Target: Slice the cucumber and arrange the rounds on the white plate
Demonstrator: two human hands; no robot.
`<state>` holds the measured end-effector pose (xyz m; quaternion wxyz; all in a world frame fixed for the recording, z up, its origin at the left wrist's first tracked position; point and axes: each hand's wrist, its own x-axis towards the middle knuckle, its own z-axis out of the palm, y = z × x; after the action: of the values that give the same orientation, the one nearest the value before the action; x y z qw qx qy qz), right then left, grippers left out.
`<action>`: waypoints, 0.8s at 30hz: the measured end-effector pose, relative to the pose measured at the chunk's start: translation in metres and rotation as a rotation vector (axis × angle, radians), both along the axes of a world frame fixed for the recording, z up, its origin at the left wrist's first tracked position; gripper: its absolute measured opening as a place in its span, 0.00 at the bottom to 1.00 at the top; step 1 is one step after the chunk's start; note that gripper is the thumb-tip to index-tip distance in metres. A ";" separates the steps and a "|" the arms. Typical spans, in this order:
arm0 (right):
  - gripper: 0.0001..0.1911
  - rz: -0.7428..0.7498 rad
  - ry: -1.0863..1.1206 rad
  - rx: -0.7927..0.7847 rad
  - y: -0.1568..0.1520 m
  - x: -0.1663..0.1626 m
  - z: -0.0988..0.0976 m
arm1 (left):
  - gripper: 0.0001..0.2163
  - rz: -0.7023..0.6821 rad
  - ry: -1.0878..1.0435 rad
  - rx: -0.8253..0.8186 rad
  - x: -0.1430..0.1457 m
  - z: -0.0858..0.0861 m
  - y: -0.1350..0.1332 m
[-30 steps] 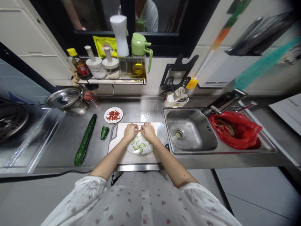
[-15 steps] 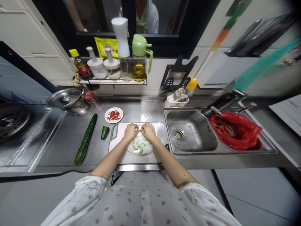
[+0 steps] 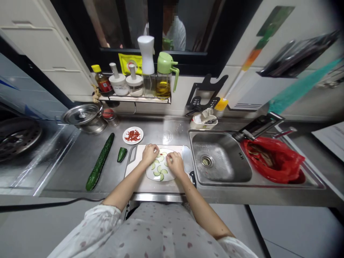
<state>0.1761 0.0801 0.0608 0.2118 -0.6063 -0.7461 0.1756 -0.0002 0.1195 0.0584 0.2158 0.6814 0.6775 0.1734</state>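
Here, cucumber slices (image 3: 162,176) on plate (image 3: 170,176).

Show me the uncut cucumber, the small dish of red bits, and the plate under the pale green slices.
Uncut cucumber (image 3: 101,161): head view, mid-length on its dark green skin.
Small dish (image 3: 124,137): head view, left rim.
Plate (image 3: 171,175): head view, bare lower-right part.
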 end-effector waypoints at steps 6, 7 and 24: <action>0.11 -0.058 0.096 0.048 -0.019 0.011 0.000 | 0.10 0.138 0.002 0.045 -0.031 0.004 0.012; 0.11 -0.059 0.101 0.060 -0.023 0.012 0.001 | 0.10 0.165 0.016 0.047 -0.039 0.004 0.015; 0.12 -0.039 0.052 0.108 -0.064 0.023 0.008 | 0.17 0.419 0.368 -0.101 -0.168 -0.001 0.046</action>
<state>0.1996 0.0160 0.0690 0.2669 -0.6035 -0.7368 0.1468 -0.1687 0.1656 0.0579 0.0823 0.5349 0.8392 0.0536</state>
